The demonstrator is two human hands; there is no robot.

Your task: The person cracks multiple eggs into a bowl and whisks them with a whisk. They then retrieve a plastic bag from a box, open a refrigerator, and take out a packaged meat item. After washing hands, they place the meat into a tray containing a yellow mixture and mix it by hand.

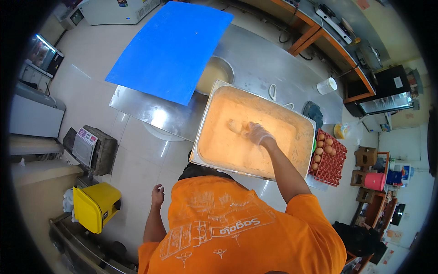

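Observation:
My right hand (pixel 258 133), in a clear plastic glove, reaches into a large metal tray (pixel 253 174) of pale orange powder, probably flour or breading. Its fingers are at a coated piece of food (pixel 235 126) lying in the powder; whether they grip it is not clear. My left hand (pixel 158 196) hangs bare and empty beside my body, fingers loosely curled and apart. Behind the tray's far left corner stands a round metal bowl (pixel 214 75) of cloudy, pale liquid, partly hidden by a blue board (pixel 174 48).
The tray rests on a steel table (pixel 260 51). To its right lie a dark cloth (pixel 313 114) and a red egg tray (pixel 333 164) with several eggs. White handles (pixel 272 92) show behind it; a white tub (pixel 326 86) stands farther right. On the left are a scale (pixel 84 145) and a yellow bin (pixel 95 207).

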